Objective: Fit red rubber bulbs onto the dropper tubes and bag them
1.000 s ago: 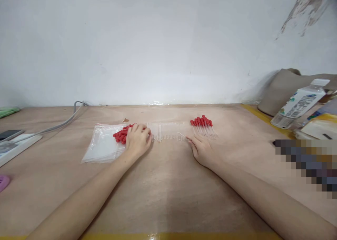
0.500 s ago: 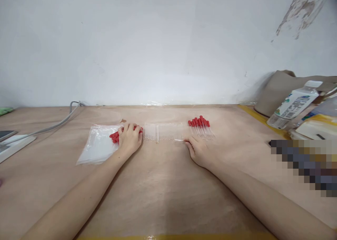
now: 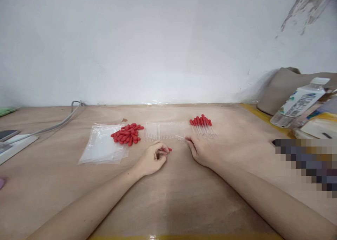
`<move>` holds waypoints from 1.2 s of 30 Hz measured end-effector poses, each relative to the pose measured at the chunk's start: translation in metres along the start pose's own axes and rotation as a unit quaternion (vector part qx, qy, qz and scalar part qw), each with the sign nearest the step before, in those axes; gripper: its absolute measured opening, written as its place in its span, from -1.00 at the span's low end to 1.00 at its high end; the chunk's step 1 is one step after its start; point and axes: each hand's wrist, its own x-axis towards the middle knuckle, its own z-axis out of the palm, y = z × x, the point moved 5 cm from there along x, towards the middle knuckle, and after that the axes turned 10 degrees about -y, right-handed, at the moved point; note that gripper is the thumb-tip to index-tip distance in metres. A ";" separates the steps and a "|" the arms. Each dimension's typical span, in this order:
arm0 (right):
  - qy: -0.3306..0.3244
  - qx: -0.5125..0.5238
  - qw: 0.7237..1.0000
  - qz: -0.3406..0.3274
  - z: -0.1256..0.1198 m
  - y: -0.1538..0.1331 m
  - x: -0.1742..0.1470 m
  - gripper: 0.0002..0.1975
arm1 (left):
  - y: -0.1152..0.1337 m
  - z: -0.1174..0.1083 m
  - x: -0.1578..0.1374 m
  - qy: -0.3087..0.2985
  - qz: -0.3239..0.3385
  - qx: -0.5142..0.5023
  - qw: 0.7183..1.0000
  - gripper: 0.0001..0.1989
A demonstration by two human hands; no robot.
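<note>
Pinched in the fingers of my left hand [image 3: 153, 158] is a red rubber dropper bulb [image 3: 170, 149], low over the table in front of the clear tubes. My right hand [image 3: 200, 151] grips a thin clear dropper tube [image 3: 180, 137] whose tip points left. A row of clear dropper tubes [image 3: 165, 130] lies beyond my hands. To its left sits a pile of red rubber bulbs [image 3: 127, 134], partly on clear plastic bags [image 3: 98, 145]. Behind my right hand lies a group of droppers with red bulbs [image 3: 201, 122] on their tubes.
A grey cable [image 3: 59, 123] runs to a white object [image 3: 19, 147] beside a phone [image 3: 7, 135] at the left. At the right stand a labelled plastic bottle [image 3: 300, 101] and a grey-brown bag [image 3: 276, 89]. A white wall [image 3: 158, 46] rises behind the table.
My left hand has moved right and nearer from the pile of bulbs, carrying one red bulb, so the pile now shows. My right hand stays nearly in place with the tube.
</note>
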 end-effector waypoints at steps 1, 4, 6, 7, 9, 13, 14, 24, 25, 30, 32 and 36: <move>0.002 0.004 1.000 -0.011 0.000 -0.001 0.000 -0.77 | -0.002 0.000 0.001 0.005 -0.010 -0.015 1.000 -0.96; 0.002 0.022 0.999 -0.043 -0.001 -0.005 -0.001 -0.77 | -0.005 -0.004 0.004 0.034 -0.037 -0.029 0.998 -0.81; -0.006 0.027 0.998 -0.056 -0.001 -0.009 -0.002 -0.78 | -0.004 -0.006 0.005 0.046 -0.047 -0.036 0.997 -0.75; -0.007 0.030 0.998 -0.059 -0.001 -0.011 -0.002 -0.79 | -0.004 -0.007 0.006 0.047 -0.048 -0.042 0.997 -0.75; -0.005 0.039 0.997 -0.062 -0.002 -0.017 -0.003 -0.79 | -0.003 -0.006 0.006 0.049 -0.043 -0.053 0.996 -0.77; -0.004 0.051 0.996 -0.077 -0.001 -0.025 -0.004 -0.81 | -0.003 -0.005 0.006 0.046 -0.026 -0.051 0.997 -0.77; -0.009 0.049 0.995 -0.081 0.000 -0.026 -0.004 -0.81 | -0.004 -0.004 0.006 0.040 -0.026 -0.052 0.998 -0.76; -0.048 0.048 0.992 -0.107 0.001 -0.027 -0.002 -0.83 | -0.004 -0.003 0.004 0.017 -0.025 -0.032 0.999 -0.81; -0.051 0.054 0.991 -0.112 0.001 -0.028 -0.001 -0.83 | -0.004 -0.002 0.003 0.012 -0.022 -0.038 0.999 -0.80; -0.071 0.068 0.988 -0.123 -0.001 -0.029 0.000 -0.81 | -0.003 0.001 0.002 -0.023 -0.014 -0.075 0.997 -0.78; -0.078 0.060 0.987 -0.125 -0.001 -0.029 0.000 -0.80 | -0.002 0.003 0.002 -0.034 -0.010 -0.075 0.997 -0.77; -0.073 0.033 0.989 -0.121 0.000 -0.024 0.001 -0.78 | -0.001 0.003 0.002 -0.040 -0.015 -0.067 0.997 -0.76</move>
